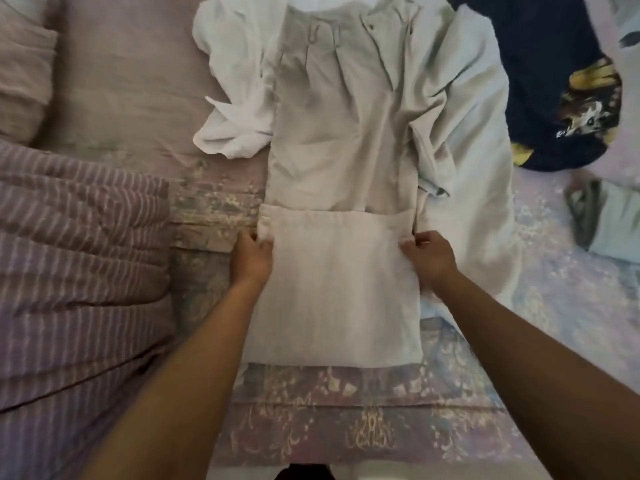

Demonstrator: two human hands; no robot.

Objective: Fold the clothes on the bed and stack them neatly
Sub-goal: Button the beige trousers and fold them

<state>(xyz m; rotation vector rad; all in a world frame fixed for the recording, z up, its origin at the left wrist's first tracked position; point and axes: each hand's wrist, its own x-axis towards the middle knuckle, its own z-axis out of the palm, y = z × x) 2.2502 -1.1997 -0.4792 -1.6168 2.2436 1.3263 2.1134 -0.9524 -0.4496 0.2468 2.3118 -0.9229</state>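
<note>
Folding beige trousers (341, 140) in the head view: L hand (252, 258) and R hand (429, 256) each pinch one side edge of the doubled-back leg panel (332, 289), which spans the gap between them, w/ the waistband well beyond the fingertips. Risk, as judged: uneven pull from either hand would skew the fold; the white garment (235, 98) beyond the L hand and pale sheet-like cloth (474, 168) beyond the R hand touch the trousers and may drag along.

The single head-worn camera looks steeply down from above the bed's (346, 410) near edge. It sits close, facing across the bed toward its far side.
</note>
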